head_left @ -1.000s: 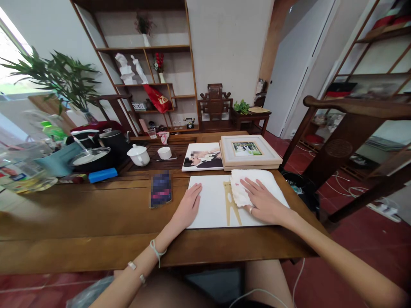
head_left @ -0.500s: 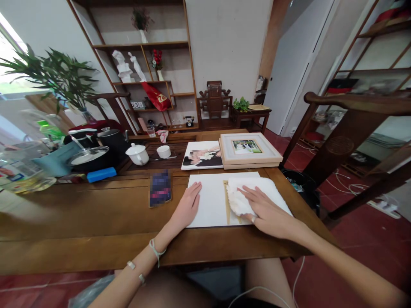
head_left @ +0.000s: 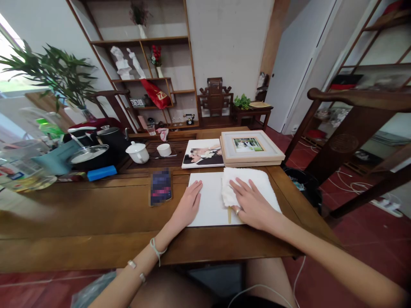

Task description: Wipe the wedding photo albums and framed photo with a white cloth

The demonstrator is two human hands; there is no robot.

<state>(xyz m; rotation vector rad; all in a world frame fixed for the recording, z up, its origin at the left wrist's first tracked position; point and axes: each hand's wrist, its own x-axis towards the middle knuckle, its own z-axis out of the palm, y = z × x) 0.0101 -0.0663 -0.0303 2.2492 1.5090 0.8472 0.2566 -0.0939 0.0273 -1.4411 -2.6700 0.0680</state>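
A flat white panel (head_left: 208, 196) lies on the wooden table in front of me. My left hand (head_left: 191, 202) rests flat on its left edge, fingers stretched out, holding nothing. Over the right half of the panel spreads a white cloth (head_left: 261, 182), which looks like a towel. My right hand (head_left: 253, 203) presses flat on the cloth with its fingers apart. Below the cloth's lower edge shows the end of a thin tan strip (head_left: 229, 215) on the panel; the cloth hides the rest of it.
Behind the panel lie a photo print (head_left: 202, 153) and a framed picture (head_left: 252, 147). A phone (head_left: 160, 187) is left of my left hand. Farther left are a white lidded cup (head_left: 137, 152), a blue block (head_left: 102, 173) and a pan (head_left: 90, 156). A wooden chair (head_left: 346, 128) stands right.
My right hand and the cloth have slid left and away from me across the panel, covering more of the tan strip. The left hand has stayed in place.
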